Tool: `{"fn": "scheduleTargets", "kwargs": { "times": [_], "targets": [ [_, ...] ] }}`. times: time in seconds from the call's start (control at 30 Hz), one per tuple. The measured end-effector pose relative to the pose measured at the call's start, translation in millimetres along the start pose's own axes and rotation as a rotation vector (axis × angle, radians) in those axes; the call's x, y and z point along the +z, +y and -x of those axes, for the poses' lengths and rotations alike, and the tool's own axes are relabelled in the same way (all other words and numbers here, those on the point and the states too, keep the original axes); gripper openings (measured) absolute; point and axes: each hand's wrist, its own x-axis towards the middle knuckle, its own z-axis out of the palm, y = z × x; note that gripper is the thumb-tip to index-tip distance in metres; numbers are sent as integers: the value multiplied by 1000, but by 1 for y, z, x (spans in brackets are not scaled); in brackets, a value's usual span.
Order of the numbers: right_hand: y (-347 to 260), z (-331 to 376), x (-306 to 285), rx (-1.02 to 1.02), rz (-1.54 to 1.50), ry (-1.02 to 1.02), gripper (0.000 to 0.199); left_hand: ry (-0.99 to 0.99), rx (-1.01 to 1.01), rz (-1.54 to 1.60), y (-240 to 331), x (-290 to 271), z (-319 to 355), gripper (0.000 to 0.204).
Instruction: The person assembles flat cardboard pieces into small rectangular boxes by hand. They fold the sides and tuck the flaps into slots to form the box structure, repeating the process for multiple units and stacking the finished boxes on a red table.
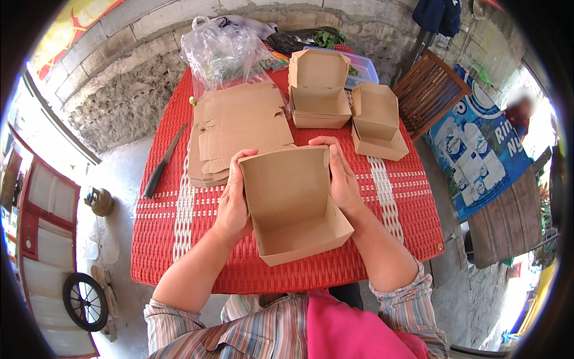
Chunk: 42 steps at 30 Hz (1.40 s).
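Head view: both hands hold an open brown cardboard food box (293, 203) above the near middle of a red woven table (394, 239). The left hand (232, 200) grips the box's left wall, fingers curled over the top edge of the raised lid, thumb along the side. The right hand (342, 176) clasps the right side, fingers wrapped over the lid's upper right corner. The box is tilted with its open inside facing up toward the camera, lid standing on the far side and the tray part nearer the person.

Just beyond the left hand, a stack of flat unfolded cardboard blanks (239, 128) lies on the table, reaching toward the far left. Left of it, near the table's left edge, lies a knife (164, 161) with a dark handle, pointing away. Farther back stands a clear plastic bag (221, 54) with greenery inside. To the far right of the blanks are two piles of folded boxes: one nested stack with its lid open (318, 90), and just to its right another stack of open boxes (376, 122). Behind them sits a clear plastic container (363, 67) with leaves. Off the table's far right stands a wooden slatted chair (427, 90).
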Motion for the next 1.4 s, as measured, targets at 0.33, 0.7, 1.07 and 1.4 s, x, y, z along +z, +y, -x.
{"fn": "scheduleTargets", "kwargs": {
  "times": [0.33, 0.7, 1.07, 1.4],
  "targets": [
    [-8, 1, 5, -31, -80, -85, 47, -41, 0, -44, 3, -3, 1, 53],
    [-2, 3, 8, 11, -67, -23, 39, 32, 112, -162, 1, -8, 1, 42],
    [1, 4, 8, 18, -19, 14, 35, 63, 119, -265, 5, 0, 7, 50],
    [2, 6, 15, -67, 46, 11, 35, 176, 396, -875, -3, -21, -4, 37]
  ]
}}
